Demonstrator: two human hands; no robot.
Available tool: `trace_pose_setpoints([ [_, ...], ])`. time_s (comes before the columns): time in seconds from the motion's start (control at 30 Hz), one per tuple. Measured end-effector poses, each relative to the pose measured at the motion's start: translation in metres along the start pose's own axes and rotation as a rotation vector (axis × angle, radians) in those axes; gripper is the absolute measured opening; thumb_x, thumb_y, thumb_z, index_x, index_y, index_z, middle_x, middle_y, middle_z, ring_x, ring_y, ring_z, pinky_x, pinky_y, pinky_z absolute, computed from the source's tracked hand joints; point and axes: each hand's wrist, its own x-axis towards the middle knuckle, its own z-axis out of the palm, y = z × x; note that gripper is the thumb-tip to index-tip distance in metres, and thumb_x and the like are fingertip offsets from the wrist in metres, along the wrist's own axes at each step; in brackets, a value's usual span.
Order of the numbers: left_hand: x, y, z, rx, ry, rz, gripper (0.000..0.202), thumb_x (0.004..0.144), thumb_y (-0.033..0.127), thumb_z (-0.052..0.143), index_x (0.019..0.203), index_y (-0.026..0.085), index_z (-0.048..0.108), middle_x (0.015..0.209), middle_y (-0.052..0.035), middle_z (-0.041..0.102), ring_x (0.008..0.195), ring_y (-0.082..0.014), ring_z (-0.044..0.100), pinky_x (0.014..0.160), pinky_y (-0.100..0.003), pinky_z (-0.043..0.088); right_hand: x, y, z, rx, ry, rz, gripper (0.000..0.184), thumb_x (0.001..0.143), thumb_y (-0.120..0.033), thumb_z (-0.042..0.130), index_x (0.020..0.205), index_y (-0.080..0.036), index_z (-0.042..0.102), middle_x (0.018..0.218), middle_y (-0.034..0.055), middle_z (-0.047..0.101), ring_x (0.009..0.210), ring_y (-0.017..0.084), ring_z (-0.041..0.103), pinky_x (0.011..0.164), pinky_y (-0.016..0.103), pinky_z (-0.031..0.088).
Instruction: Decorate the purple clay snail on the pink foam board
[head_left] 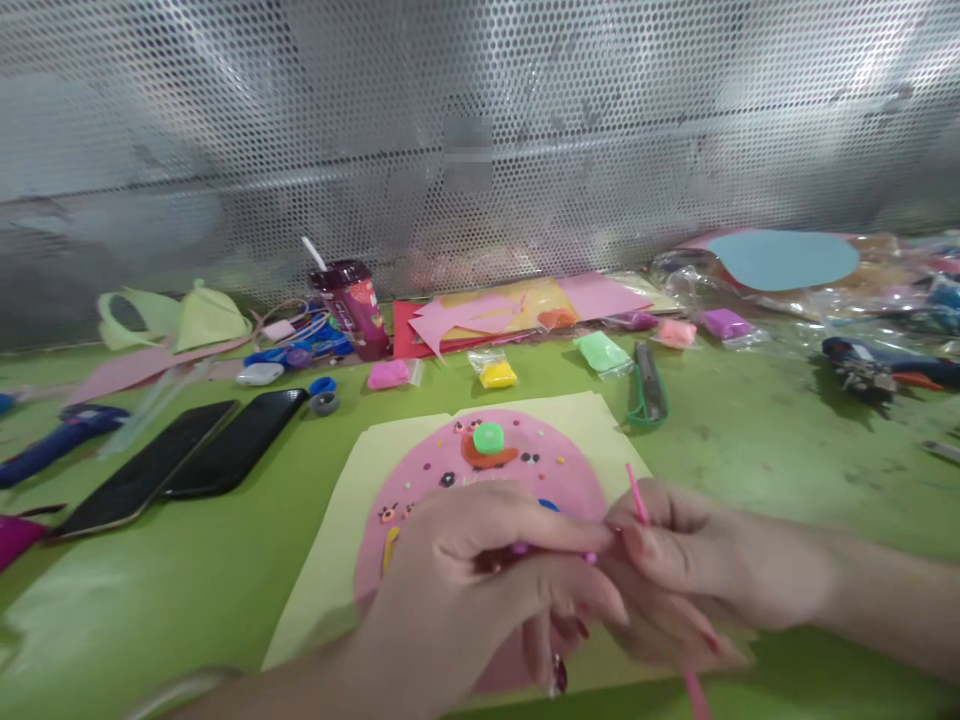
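Pink stick (pixel 636 493) slants through my right fingers (pixel 654 555), pinched presumably for steadiness, where my left fingers (pixel 551 532), whose grip I cannot tell, reach them above the pink disc (pixel 580 487), laid flat seemingly so its pieces (pixel 488 438) sit level, a yellow packet (pixel 498 376) beyond on the surface (pixel 750 450).

Over by the perforated metal wall (pixel 480 150), a dark red cup (pixel 361 315) stands with a white straw (pixel 313 253) poking out. Two black phones (pixel 236 445) lie side by side on the green table (pixel 757 450), near a blue ring (pixel 322 384) and a grey ring (pixel 324 405). Farther right lies a cutter (pixel 648 385).
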Motion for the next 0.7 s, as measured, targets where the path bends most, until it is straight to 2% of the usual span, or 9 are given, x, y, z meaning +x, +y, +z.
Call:
trace_pose_setpoints([
  [0.07, 0.003, 0.001, 0.000, -0.061, 0.049, -0.107, 0.008, 0.073, 0.018, 0.072, 0.068, 0.023, 0.075, 0.048, 0.0045, 0.064, 0.032, -0.0053, 0.054, 0.034, -0.011, 0.045, -0.002, -0.007, 0.004, -0.212, 0.223, -0.002, 0.046, 0.091, -0.055, 0.043, 0.065, -0.017, 0.044, 0.053, -0.0079, 0.033, 0.042, 0.005, 0.027, 0.039, 0.017, 0.025],
  [0.13, 0.006, 0.002, 0.000, -0.106, 0.056, -0.201, 0.009, 0.075, 0.022, 0.069, 0.066, 0.020, 0.072, 0.040, 0.0058, 0.057, 0.029, -0.0046, 0.049, 0.034, -0.012, 0.045, -0.005, -0.012, 0.009, -0.565, 0.387, -0.094, 0.037, 0.094, -0.050, 0.040, 0.077, -0.018, 0.046, 0.060, -0.0055, 0.039, 0.050, 0.008, 0.036, 0.045, 0.019, 0.035],
  [0.23, 0.008, 0.000, -0.001, -0.122, 0.030, -0.232, 0.012, 0.076, 0.027, 0.068, 0.068, 0.018, 0.069, 0.038, 0.0069, 0.052, 0.027, -0.0040, 0.044, 0.032, -0.012, 0.043, -0.008, -0.012, 0.014, -1.046, 0.457, -0.355, 0.019, 0.097, -0.035, 0.036, 0.092, -0.020, 0.045, 0.073, 0.0015, 0.054, 0.063, 0.012, 0.053, 0.057, 0.023, 0.047],
  [0.3, 0.009, -0.002, -0.003, -0.125, 0.021, -0.232, 0.016, 0.077, 0.031, 0.068, 0.070, 0.017, 0.068, 0.037, 0.0077, 0.050, 0.027, -0.0045, 0.043, 0.034, -0.014, 0.045, -0.008, -0.011, 0.013, -1.224, 0.483, -0.428, 0.014, 0.097, -0.029, 0.035, 0.105, -0.020, 0.042, 0.072, 0.0019, 0.058, 0.060, 0.013, 0.056, 0.054, 0.023, 0.047],
  [0.4, 0.011, -0.004, -0.008, -0.125, 0.063, -0.206, 0.021, 0.079, 0.034, 0.067, 0.067, 0.017, 0.064, 0.037, 0.0087, 0.048, 0.028, -0.0047, 0.045, 0.039, -0.016, 0.049, -0.006, -0.011, 0.001, -1.406, 0.651, -0.301, 0.028, 0.098, -0.030, 0.028, 0.121, -0.017, 0.038, 0.065, 0.0009, 0.060, 0.051, 0.015, 0.057, 0.047, 0.025, 0.044],
  [0.5, 0.014, -0.004, -0.012, -0.083, 0.142, -0.181, 0.028, 0.081, 0.040, 0.065, 0.067, 0.016, 0.062, 0.039, 0.0089, 0.047, 0.029, -0.0036, 0.043, 0.036, -0.013, 0.045, -0.003, -0.013, -0.020, -1.736, 0.778, 0.016, 0.038, 0.098, -0.033, 0.025, 0.116, -0.014, 0.052, 0.075, 0.0089, 0.068, 0.059, 0.022, 0.064, 0.049, 0.030, 0.044],
  [0.6, 0.016, -0.004, -0.015, -0.085, 0.159, -0.169, 0.031, 0.081, 0.045, 0.063, 0.073, 0.016, 0.062, 0.041, 0.0089, 0.048, 0.029, -0.0040, 0.044, 0.035, -0.013, 0.044, -0.001, -0.011, -0.038, -1.974, 0.771, 0.367, 0.050, 0.095, -0.043, 0.033, 0.129, -0.009, 0.048, 0.076, 0.0125, 0.070, 0.055, 0.029, 0.064, 0.043, 0.034, 0.042],
  [0.63, 0.016, -0.005, -0.016, -0.094, 0.145, -0.168, 0.031, 0.082, 0.046, 0.063, 0.074, 0.016, 0.063, 0.042, 0.0089, 0.048, 0.029, -0.0039, 0.043, 0.036, -0.014, 0.046, -0.001, -0.009, -0.040, -2.006, 0.779, 0.402, 0.055, 0.094, -0.045, 0.035, 0.134, -0.008, 0.043, 0.080, 0.0137, 0.070, 0.053, 0.029, 0.064, 0.040, 0.034, 0.041],
  [0.7, 0.017, -0.007, -0.016, -0.112, 0.102, -0.167, 0.033, 0.083, 0.046, 0.061, 0.071, 0.015, 0.061, 0.041, 0.0087, 0.048, 0.029, -0.0039, 0.043, 0.038, -0.016, 0.048, 0.000, -0.006, -0.036, -2.049, 0.789, 0.252, 0.059, 0.094, -0.047, 0.035, 0.137, -0.006, 0.039, 0.095, 0.0171, 0.068, 0.052, 0.027, 0.063, 0.037, 0.033, 0.041],
])
